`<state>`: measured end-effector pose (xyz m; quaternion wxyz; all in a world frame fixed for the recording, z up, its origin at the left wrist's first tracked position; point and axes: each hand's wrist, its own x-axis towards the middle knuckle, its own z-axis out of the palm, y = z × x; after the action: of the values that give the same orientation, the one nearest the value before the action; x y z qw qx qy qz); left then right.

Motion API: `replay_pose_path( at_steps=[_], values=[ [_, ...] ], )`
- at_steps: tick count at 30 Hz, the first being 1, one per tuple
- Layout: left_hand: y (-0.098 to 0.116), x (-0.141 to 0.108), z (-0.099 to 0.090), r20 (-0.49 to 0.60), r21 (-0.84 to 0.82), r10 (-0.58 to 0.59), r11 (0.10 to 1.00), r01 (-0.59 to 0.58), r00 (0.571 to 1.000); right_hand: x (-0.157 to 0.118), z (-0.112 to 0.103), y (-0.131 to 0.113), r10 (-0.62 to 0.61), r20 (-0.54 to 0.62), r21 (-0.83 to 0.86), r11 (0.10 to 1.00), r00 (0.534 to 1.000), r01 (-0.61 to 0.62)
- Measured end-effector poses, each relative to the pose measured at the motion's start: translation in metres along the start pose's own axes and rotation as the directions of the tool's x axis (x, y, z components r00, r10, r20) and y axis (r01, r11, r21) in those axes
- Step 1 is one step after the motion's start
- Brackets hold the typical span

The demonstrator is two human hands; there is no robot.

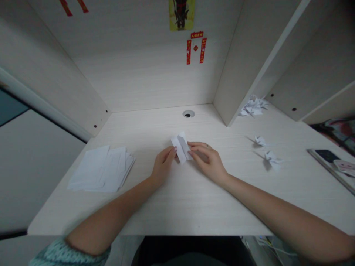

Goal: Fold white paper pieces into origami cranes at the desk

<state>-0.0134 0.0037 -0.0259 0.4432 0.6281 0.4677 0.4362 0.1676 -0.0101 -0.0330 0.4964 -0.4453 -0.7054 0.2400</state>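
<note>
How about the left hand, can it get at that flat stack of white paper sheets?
Probably yes: nothing shows between the left hand and the stack of white paper sheets, though that hand holds a small folded white paper.

Left hand (pixel 162 164): most fingers hidden behind thumb and folded paper (pixel 181 147). Paper heap (pixel 253 106) at back right of desk (pixel 166 218) partly behind upright panel (pixel 257 66); small folded pieces (pixel 273 159) in front too blurred to make out folds. Flat grey item (pixel 330 166) toward desk's right end, yellow poster (pixel 181 16) above back edge: both cut off.
</note>
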Motion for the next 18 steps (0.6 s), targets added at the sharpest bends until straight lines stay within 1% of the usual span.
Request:
replay_pose_path(
  at_steps=[3, 7, 9, 11, 15, 18],
  values=[
    [0.001, -0.001, 0.000, 0.031, -0.004, -0.015, 1.000, 0.016, 0.999, 0.002, 0.000, 0.001, 0.024, -0.024, 0.036, 0.999, 0.999, -0.023],
    [0.005, -0.004, 0.002, 0.089, 0.051, -0.015, 0.999, 0.010, 0.996, 0.001, 0.000, 0.000, 0.049, 0.009, 0.086, 0.995, 0.999, -0.050],
    [0.006, -0.004, 0.003, 0.070, 0.089, -0.008, 0.996, 0.001, 0.997, 0.000, 0.000, -0.001, 0.079, 0.020, 0.117, 0.990, 0.997, -0.081],
    [0.005, -0.003, 0.001, 0.029, 0.112, -0.020, 0.994, 0.017, 0.999, 0.000, 0.000, -0.001, 0.118, 0.008, 0.137, 0.984, 0.993, -0.118],
    [0.000, 0.004, -0.004, -0.040, 0.091, -0.025, 0.995, 0.029, 0.999, 0.003, -0.001, 0.004, 0.205, -0.053, 0.130, 0.972, 0.977, -0.197],
    [-0.003, 0.009, -0.007, -0.059, 0.064, -0.018, 0.998, 0.022, 0.998, 0.007, -0.003, 0.012, 0.280, -0.100, 0.203, 0.945, 0.955, -0.256]
  ],
)
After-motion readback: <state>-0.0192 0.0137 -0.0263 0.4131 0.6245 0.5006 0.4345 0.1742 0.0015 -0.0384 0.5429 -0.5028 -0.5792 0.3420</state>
